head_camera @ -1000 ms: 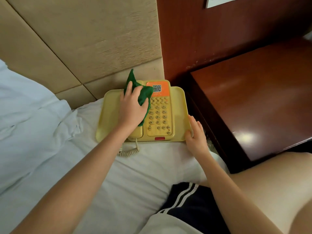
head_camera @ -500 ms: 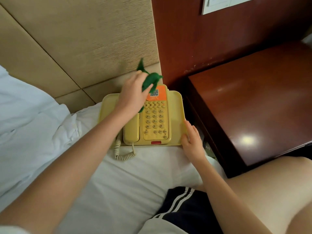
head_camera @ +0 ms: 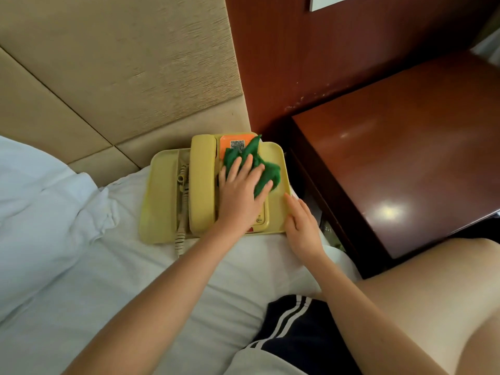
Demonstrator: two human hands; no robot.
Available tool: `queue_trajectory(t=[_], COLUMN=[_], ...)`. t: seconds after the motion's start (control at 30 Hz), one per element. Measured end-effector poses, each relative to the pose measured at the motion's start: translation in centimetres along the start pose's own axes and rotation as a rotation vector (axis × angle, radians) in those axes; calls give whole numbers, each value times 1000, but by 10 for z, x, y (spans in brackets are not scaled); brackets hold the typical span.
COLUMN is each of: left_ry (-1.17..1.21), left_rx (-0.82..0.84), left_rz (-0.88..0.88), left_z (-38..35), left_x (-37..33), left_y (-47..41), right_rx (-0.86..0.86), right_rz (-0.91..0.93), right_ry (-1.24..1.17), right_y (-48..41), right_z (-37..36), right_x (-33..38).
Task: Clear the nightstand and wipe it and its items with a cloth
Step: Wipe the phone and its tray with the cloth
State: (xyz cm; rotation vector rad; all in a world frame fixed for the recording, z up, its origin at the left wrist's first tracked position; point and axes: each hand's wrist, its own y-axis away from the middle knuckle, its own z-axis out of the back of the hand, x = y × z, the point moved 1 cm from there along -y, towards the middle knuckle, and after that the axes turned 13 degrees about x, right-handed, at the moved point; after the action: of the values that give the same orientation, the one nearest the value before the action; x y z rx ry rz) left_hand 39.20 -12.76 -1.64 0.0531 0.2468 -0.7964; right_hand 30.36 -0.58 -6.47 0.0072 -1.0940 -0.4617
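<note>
Telephone sits on the bed. On its keypad the left hand, fingers spread flat, presses the green cloth. The right hand, open and straight-fingered, rests against the telephone's right edge, with the nightstand just right of the telephone.

Nightstand top bare; telephone blocks bed corner.

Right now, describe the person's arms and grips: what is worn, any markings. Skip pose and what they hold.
The left forearm and right forearm are bare up to the frame edge; no sleeve shows. The left grip and right grip are ungloved hands, with no ring, watch or band visible. Nearby clothing: dark shorts with white stripes, and a white top's hem.
</note>
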Motion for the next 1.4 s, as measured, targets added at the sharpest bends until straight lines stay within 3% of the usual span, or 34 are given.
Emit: queue_trajectory(t=[0.13, 0.27, 0.53, 1.03, 1.3, 1.4], left_ry=[-123, -155, -61, -181, -93, -128], left_rx=[41, 50, 93, 64, 213, 251], left_rz=[-93, -70, 300, -68, 287, 324], left_z=[-12, -8, 14, -9, 11, 11], left_x=[-7, -3, 11, -9, -6, -8], left_y=[48, 25, -97, 51, -68, -93], right_rx=[4, 4, 40, 15, 29, 24], right_rz=[1, 8, -27, -8, -29, -40], right_ry=[26, 27, -10, 32, 21, 14], right_y=[-1, -1, 2, 3, 6, 6], right_z=[-3, -3, 1, 3, 4, 4], right_x=[-4, -5, 0, -7, -3, -2])
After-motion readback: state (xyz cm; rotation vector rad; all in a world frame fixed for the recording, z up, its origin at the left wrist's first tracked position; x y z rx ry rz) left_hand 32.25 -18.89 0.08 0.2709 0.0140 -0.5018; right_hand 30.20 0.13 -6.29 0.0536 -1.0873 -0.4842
